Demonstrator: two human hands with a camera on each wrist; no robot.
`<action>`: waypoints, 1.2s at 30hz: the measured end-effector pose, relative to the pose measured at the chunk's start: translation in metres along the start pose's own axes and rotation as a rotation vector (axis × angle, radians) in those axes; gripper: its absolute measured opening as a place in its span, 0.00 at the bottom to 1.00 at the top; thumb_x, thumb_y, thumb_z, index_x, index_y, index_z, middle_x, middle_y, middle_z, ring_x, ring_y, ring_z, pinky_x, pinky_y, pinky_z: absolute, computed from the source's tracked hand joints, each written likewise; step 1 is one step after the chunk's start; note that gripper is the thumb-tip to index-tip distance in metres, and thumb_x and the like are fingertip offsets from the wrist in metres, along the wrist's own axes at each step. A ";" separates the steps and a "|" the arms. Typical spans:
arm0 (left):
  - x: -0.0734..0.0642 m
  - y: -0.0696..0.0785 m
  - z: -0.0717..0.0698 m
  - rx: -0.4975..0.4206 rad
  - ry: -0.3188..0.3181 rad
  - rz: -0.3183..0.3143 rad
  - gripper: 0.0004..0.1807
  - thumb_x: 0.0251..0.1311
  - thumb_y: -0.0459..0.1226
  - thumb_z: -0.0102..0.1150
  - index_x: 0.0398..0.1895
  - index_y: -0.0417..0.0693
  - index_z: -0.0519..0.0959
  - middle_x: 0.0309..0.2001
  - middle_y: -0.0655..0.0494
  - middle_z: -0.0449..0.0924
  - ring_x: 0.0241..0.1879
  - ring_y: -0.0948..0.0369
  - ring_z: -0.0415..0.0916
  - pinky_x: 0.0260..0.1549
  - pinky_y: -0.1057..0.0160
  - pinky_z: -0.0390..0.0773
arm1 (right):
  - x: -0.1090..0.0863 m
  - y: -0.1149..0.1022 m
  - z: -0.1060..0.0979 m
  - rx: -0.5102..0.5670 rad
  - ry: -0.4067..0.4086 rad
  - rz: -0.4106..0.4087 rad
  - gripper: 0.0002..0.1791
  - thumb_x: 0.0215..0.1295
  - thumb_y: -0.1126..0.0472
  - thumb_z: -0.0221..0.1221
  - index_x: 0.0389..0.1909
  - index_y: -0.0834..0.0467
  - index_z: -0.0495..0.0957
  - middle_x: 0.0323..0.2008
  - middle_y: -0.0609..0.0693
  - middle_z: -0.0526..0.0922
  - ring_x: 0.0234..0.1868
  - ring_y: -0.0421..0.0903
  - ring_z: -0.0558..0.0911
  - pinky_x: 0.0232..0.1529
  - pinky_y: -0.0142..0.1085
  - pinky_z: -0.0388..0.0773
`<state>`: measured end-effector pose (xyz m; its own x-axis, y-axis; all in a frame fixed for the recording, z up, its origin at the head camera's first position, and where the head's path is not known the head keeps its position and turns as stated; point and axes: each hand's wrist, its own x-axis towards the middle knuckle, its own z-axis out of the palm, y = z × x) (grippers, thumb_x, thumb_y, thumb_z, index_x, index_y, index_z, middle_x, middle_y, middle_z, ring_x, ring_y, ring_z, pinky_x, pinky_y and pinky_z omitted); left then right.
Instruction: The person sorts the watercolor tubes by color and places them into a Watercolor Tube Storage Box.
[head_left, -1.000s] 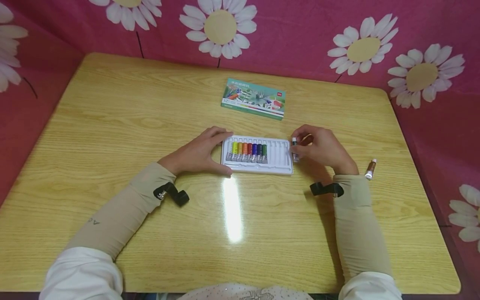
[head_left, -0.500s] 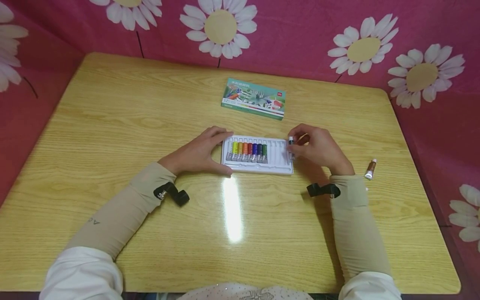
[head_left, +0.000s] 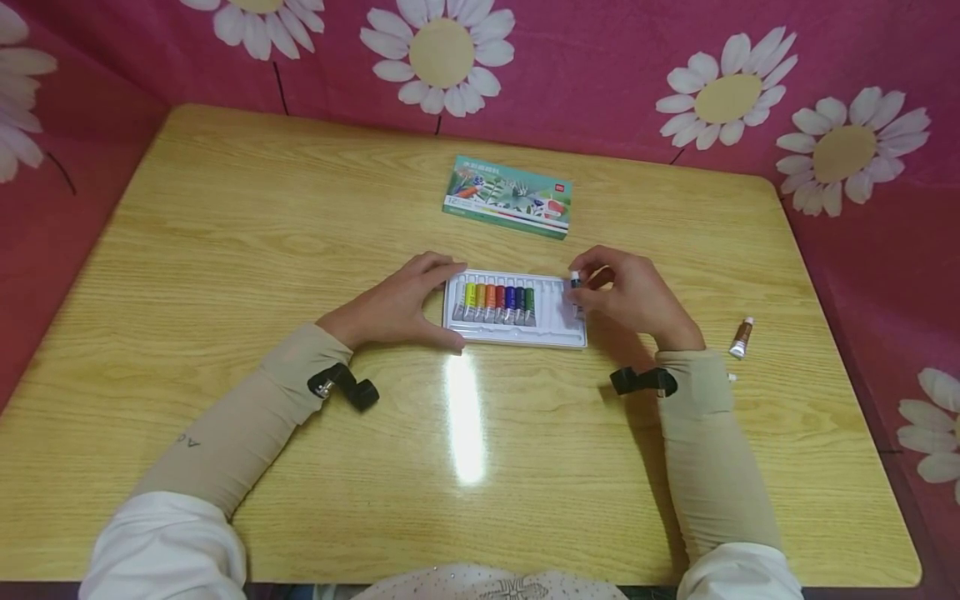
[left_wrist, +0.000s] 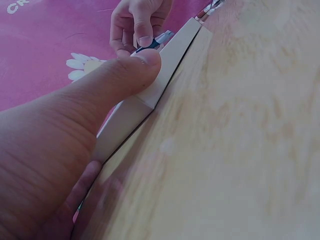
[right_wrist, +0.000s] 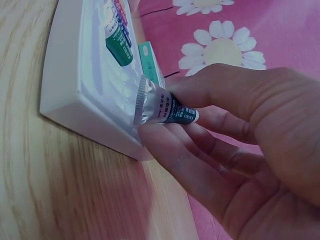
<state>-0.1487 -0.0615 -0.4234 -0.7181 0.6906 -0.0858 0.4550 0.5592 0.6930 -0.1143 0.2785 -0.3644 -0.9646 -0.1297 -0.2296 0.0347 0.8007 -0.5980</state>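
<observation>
A white plastic tray (head_left: 557, 312) lies on the table with a row of several paint tubes (head_left: 500, 305) in its left slots. My left hand (head_left: 401, 304) holds the tray's left end, the thumb at the front edge and the fingers at the back. Between thumb and fingers of my right hand (head_left: 633, 296) is a dark green paint tube (right_wrist: 177, 109), over the tray's right end. Its crimped silver end points toward the tray in the right wrist view. The slots between it and the green tube (right_wrist: 119, 47) hold no tubes.
A turquoise printed paint box (head_left: 507, 197) lies behind the tray. To the right, a brown paint tube (head_left: 742, 337) rests on the wooden table (head_left: 315, 500), and a small white tip (head_left: 732, 377) shows beside the right sleeve.
My right hand has moved left with the dark green paint tube, from beside the tray to over its right end. The left hand and tray stay in place.
</observation>
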 end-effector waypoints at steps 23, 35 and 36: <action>-0.001 0.001 -0.001 -0.003 -0.007 -0.012 0.65 0.43 0.69 0.76 0.83 0.59 0.57 0.80 0.57 0.54 0.80 0.55 0.54 0.79 0.47 0.61 | 0.001 -0.014 0.017 0.010 0.023 -0.060 0.17 0.68 0.59 0.68 0.55 0.54 0.81 0.51 0.54 0.84 0.50 0.51 0.82 0.50 0.39 0.80; 0.000 0.000 0.000 0.000 -0.003 -0.007 0.65 0.42 0.69 0.76 0.83 0.59 0.57 0.80 0.56 0.54 0.79 0.55 0.54 0.79 0.47 0.61 | 0.003 -0.022 0.030 0.029 0.008 -0.057 0.17 0.67 0.59 0.68 0.56 0.54 0.81 0.50 0.54 0.83 0.50 0.51 0.82 0.55 0.44 0.81; 0.000 0.000 0.000 0.000 -0.003 -0.006 0.65 0.42 0.69 0.76 0.83 0.59 0.57 0.80 0.56 0.54 0.79 0.55 0.54 0.79 0.47 0.61 | 0.003 -0.022 0.030 0.036 0.003 -0.050 0.17 0.68 0.59 0.68 0.56 0.54 0.81 0.50 0.54 0.83 0.51 0.51 0.82 0.55 0.45 0.81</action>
<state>-0.1485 -0.0617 -0.4237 -0.7195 0.6884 -0.0919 0.4504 0.5633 0.6927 -0.1103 0.2425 -0.3751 -0.9661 -0.1676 -0.1964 -0.0046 0.7718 -0.6358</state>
